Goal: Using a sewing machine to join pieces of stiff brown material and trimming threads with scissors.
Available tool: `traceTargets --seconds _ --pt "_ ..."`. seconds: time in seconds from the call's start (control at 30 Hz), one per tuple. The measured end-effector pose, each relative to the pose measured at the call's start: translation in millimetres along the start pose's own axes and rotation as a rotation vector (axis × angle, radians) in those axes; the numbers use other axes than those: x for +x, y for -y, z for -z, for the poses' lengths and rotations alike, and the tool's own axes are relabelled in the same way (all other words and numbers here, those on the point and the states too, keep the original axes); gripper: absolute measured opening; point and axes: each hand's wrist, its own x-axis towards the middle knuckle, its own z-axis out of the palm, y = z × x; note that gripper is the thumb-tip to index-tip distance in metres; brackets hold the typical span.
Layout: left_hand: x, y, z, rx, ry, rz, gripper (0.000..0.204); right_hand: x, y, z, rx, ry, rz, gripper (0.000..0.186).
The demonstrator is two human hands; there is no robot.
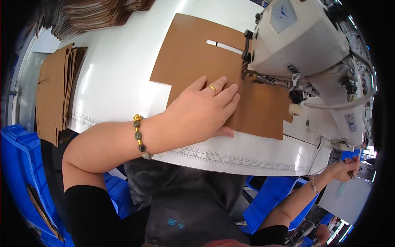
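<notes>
A flat brown panel (197, 49), apparently leather or a similar sheet, lies on the white sewing table with a narrow slot cut near its far edge. Its right part passes beneath the head of a sewing machine (296, 45). My left hand (205, 103) rests on the panel just left of the machine's foot, palm down, fingers stretched out and slightly apart. Beyond the table's right end, my right hand (345, 169) is raised with its fingers closed together. A small dark thing shows at those fingers, too small to name.
A stack of brown cut pieces (53, 90) stands at the table's left edge. Farther back lies a thick pile of brown sheets (90, 18). Printed rulers (230, 158) run along the front edge. Blue bins (20, 152) sit at lower left, another blue bin (267, 201) below right.
</notes>
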Motion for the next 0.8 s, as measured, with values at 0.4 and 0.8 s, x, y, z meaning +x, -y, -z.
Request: traceTargets --seconds 0.4,0.8 --pt "10 -5 11 0.009 0.086 -0.016 0.074 -169 191 -129 0.137 0.986 0.949 0.043" --pt "10 -2 12 -0.008 0.084 0.001 0.067 -182 185 -118 0.187 1.066 0.853 0.025"
